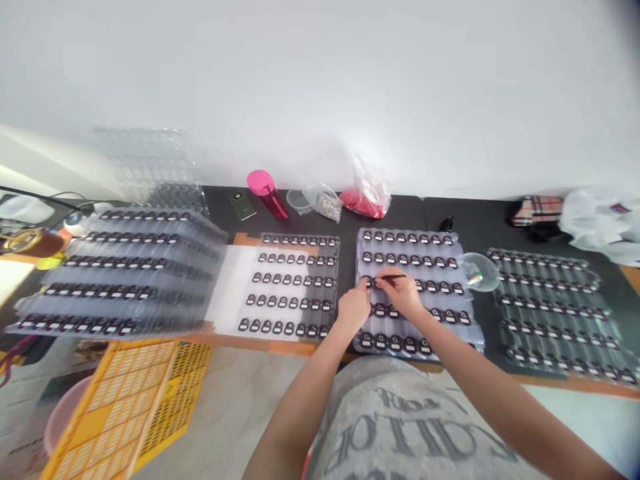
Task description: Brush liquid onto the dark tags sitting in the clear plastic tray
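Note:
In front of me lies a clear plastic tray (410, 267) holding rows of small black parts with white labels. At the left end of its middle row, my left hand (355, 307) has its fingertips closed on one small black part (367, 281). My right hand (401, 292) pinches a thin dark pointed tool (395, 276), probably tweezers, beside that part. The tool's tip is hidden by the fingers. Other black parts in the lower rows are partly covered by my hands and forearms.
A tall stack of filled trays (200, 267) stands left; another tray (300, 260) sits beside white paper (225, 287). More filled trays (555, 300) lie right, past a round clear tub (480, 272). Behind are a pink bottle (267, 193), phone (243, 206) and bags (367, 190).

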`<state>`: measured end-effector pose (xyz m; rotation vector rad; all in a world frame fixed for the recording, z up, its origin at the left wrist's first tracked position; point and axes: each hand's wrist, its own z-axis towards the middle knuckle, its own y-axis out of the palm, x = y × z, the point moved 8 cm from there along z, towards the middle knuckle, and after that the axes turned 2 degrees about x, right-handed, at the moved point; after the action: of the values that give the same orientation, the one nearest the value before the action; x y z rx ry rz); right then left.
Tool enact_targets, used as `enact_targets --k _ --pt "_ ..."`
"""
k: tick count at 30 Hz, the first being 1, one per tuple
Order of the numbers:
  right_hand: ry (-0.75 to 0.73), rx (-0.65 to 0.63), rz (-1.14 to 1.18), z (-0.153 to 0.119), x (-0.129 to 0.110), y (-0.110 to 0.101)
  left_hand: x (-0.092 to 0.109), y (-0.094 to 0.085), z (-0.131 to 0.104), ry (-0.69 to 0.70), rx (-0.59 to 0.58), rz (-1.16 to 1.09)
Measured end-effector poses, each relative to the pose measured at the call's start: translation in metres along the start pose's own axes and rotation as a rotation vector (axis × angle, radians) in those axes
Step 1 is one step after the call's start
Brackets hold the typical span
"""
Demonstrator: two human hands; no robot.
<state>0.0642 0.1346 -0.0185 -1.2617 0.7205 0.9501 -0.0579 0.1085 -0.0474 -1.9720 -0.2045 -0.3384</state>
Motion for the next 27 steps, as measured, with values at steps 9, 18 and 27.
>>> enact_targets --k 9,18,27 --pt "0.087 -0.011 0.009 -0.002 0.016 0.004 -0.001 0.002 0.001 -0.001 0.013 -0.039" --pt "0.105 0.007 0.030 -0.003 0.017 0.002 0.000 0.000 0.000 -0.002 0.021 -0.014" --pt "0.100 -0.013 0.046 -0.002 0.016 0.004 0.000 -0.001 -0.001 -0.016 -0.007 -0.011"
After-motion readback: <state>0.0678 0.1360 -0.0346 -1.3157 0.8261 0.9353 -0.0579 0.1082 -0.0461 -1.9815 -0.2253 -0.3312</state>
